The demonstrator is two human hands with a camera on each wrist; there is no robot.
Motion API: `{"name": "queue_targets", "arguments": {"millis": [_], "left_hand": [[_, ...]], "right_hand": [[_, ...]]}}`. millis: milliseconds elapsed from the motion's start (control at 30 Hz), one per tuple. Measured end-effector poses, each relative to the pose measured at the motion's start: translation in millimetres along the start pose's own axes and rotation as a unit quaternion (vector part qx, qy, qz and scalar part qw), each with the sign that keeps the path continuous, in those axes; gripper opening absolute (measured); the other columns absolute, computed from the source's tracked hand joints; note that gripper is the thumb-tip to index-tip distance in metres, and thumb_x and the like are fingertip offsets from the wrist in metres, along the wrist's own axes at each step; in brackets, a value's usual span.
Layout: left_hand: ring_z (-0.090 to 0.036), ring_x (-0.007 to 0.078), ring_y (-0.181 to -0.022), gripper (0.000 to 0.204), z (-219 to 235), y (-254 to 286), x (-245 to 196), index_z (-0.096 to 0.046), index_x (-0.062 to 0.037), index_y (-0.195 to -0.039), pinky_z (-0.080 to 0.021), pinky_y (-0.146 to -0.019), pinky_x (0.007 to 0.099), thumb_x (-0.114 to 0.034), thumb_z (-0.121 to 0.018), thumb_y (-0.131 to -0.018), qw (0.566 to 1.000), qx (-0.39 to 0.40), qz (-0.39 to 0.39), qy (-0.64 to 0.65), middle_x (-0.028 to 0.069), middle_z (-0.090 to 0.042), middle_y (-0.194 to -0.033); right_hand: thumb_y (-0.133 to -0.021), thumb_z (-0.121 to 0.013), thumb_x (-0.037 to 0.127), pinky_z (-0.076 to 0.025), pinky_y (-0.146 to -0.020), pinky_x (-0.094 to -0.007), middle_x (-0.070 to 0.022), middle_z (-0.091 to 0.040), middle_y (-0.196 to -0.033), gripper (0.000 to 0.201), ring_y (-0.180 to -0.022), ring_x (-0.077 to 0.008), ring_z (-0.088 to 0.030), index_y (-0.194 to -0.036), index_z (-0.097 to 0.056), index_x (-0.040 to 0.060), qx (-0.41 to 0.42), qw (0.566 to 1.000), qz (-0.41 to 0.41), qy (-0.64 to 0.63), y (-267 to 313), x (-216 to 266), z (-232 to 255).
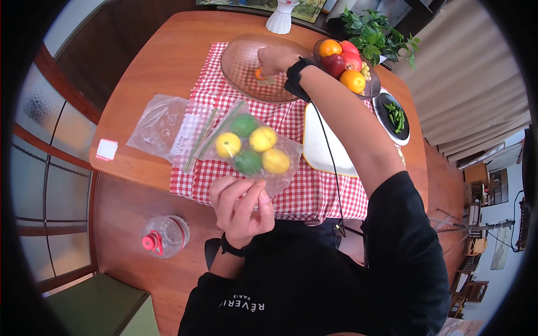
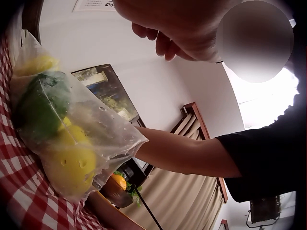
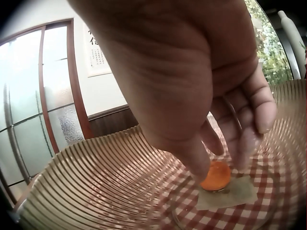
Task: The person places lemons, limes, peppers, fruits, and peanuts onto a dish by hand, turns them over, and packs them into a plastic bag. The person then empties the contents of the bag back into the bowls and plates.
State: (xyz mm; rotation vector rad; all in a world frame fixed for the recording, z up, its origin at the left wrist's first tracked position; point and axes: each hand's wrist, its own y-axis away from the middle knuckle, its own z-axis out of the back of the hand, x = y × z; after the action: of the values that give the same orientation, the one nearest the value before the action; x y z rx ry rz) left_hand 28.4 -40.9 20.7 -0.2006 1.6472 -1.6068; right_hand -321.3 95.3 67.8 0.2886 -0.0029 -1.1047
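Inside a ribbed, see-through amber basket [image 1: 235, 64], my right hand [image 1: 274, 59] reaches down with curled fingers. My thumb and index fingertip are at a small round orange piece [image 3: 216, 176], pinching it over a pale beige patch [image 3: 242, 194]. My left hand [image 1: 241, 207] hovers at the near table edge, fingers loosely curled and holding nothing. Just beyond it lies a clear zip bag [image 1: 291, 148] with yellow lemons [image 1: 262, 139] and green fruits [image 1: 247, 161]. In the left wrist view the bag [image 2: 112, 127] stands apart from my left hand [image 2: 177, 28].
Left of the filled bag lies another clear zip bag [image 1: 159, 120]. A white tray [image 1: 325, 143] sits under my right forearm. Beyond it are a fruit bowl [image 1: 372, 87] and a plate of green peppers [image 1: 397, 117]. A black cable [image 1: 330, 151] hangs from my right wrist over the checked cloth [image 1: 196, 185].
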Motion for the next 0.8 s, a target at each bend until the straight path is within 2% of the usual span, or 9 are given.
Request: {"name": "queue_targets", "arguments": {"millis": [33, 100, 233, 333, 400, 533, 600, 733, 800], "left_hand": [[-0.063, 0.0291, -0.093, 0.024, 0.5, 0.0, 0.8, -0.078, -0.0009, -0.1, -0.052, -0.079, 0.0397, -0.004, -0.071, -0.078, 1.0, -0.001, 0.001, -0.003, 0.0086, -0.069, -0.102], [-0.063, 0.029, -0.093, 0.023, 0.9, 0.2, 0.9, -0.079, -0.0012, -0.1, -0.052, -0.079, 0.0397, -0.005, -0.072, -0.078, 1.0, 0.004, 0.008, 0.003, 0.0082, -0.069, -0.102], [-0.062, 0.03, -0.089, 0.017, 1.1, -5.5, -1.8, -0.075, -0.0014, -0.1, -0.051, -0.08, 0.0415, -0.002, -0.068, -0.085, 1.0, 0.005, 0.017, 0.0, 0.01, -0.07, -0.098], [-0.062, 0.0299, -0.089, 0.017, -0.7, -6.2, -2.5, -0.075, -0.0013, -0.1, -0.051, -0.079, 0.0413, -0.002, -0.068, -0.084, 1.0, 0.004, 0.015, -0.001, 0.01, -0.07, -0.098], [-0.062, 0.0301, -0.09, 0.018, -2.0, -3.9, -2.9, -0.076, -0.0012, -0.1, -0.051, -0.079, 0.0412, -0.002, -0.068, -0.084, 1.0, 0.001, 0.006, 0.003, 0.0102, -0.069, -0.097], [-0.062, 0.0301, -0.09, 0.018, -3.3, 0.0, -4.5, -0.076, -0.001, -0.1, -0.051, -0.079, 0.0409, -0.002, -0.068, -0.084, 1.0, 0.005, -0.002, 0.009, 0.0105, -0.069, -0.097], [-0.063, 0.0301, -0.095, 0.024, -5.4, 3.7, -4.3, -0.078, -0.0015, -0.102, -0.052, -0.082, 0.0401, -0.004, -0.072, -0.079, 1.0, 0.01, 0.001, 0.002, 0.0089, -0.069, -0.103], [-0.063, 0.03, -0.094, 0.023, -10.0, 3.9, -7.1, -0.078, -0.0008, -0.101, -0.052, -0.082, 0.0401, -0.003, -0.07, -0.079, 1.0, 0.008, -0.009, 0.002, 0.0092, -0.07, -0.101], [-0.063, 0.0302, -0.092, 0.02, -12.0, 0.5, -11.3, -0.076, -0.0003, -0.1, -0.052, -0.081, 0.0406, -0.002, -0.069, -0.082, 1.0, 0.014, -0.017, 0.004, 0.0103, -0.07, -0.099]], "right_hand": [[-0.083, -0.084, 0.033, -0.06, -0.085, -0.0457, -0.017, -0.079, -0.107, 0.041, -0.1, -0.0344, -0.076, -0.111, -0.077, 0.0047, 0.001, 1.0, 0.003, 0.001, 1.7, 4.5, 2.0], [-0.079, -0.084, 0.026, -0.061, -0.09, -0.0469, -0.0227, -0.077, -0.114, 0.05, -0.11, -0.037, -0.075, -0.121, -0.074, 0.0005, 0.006, 1.0, -0.019, 0.021, 6.9, 11.1, 2.8], [-0.078, -0.083, 0.024, -0.061, -0.091, -0.0464, -0.023, -0.075, -0.12, 0.049, -0.112, -0.0375, -0.073, -0.12, -0.075, 0.0009, -0.005, 1.0, 0.011, 0.026, 0.9, 11.3, -3.8], [-0.076, -0.081, 0.021, -0.061, -0.09, -0.047, -0.0222, -0.076, -0.116, 0.046, -0.11, -0.0387, -0.074, -0.118, -0.075, 0.0019, -0.013, 1.0, 0.011, 0.018, 8.0, 9.2, -1.5], [-0.076, -0.088, 0.037, -0.061, -0.084, -0.0479, -0.0194, -0.078, -0.104, 0.046, -0.098, -0.0383, -0.076, -0.106, -0.078, 0.0038, -0.062, 0.998, 0.016, 0.016, 8.4, 3.6, -4.9], [-0.073, -0.091, 0.032, -0.06, -0.085, -0.0459, -0.0182, -0.077, -0.103, 0.045, -0.098, -0.038, -0.075, -0.106, -0.076, 0.0048, -0.067, 0.997, 0.041, 0.0, 8.1, -13.1, -6.3], [-0.073, -0.09, 0.027, -0.06, -0.084, -0.0483, -0.0198, -0.077, -0.105, 0.046, -0.102, -0.0372, -0.074, -0.108, -0.075, 0.0021, -0.081, 0.995, 0.064, -0.017, 15.3, -23.3, -3.5], [-0.072, -0.093, 0.03, -0.06, -0.083, -0.048, -0.017, -0.077, -0.104, 0.047, -0.099, -0.0373, -0.074, -0.106, -0.075, 0.0042, -0.122, 0.988, 0.089, -0.039, 42.1, -40.7, 2.8], [-0.074, -0.09, 0.028, -0.059, -0.083, -0.0483, -0.0162, -0.077, -0.104, 0.041, -0.098, -0.0383, -0.074, -0.105, -0.075, 0.0057, -0.141, 0.982, 0.115, -0.054, 60.6, -49.1, 7.2]]}}
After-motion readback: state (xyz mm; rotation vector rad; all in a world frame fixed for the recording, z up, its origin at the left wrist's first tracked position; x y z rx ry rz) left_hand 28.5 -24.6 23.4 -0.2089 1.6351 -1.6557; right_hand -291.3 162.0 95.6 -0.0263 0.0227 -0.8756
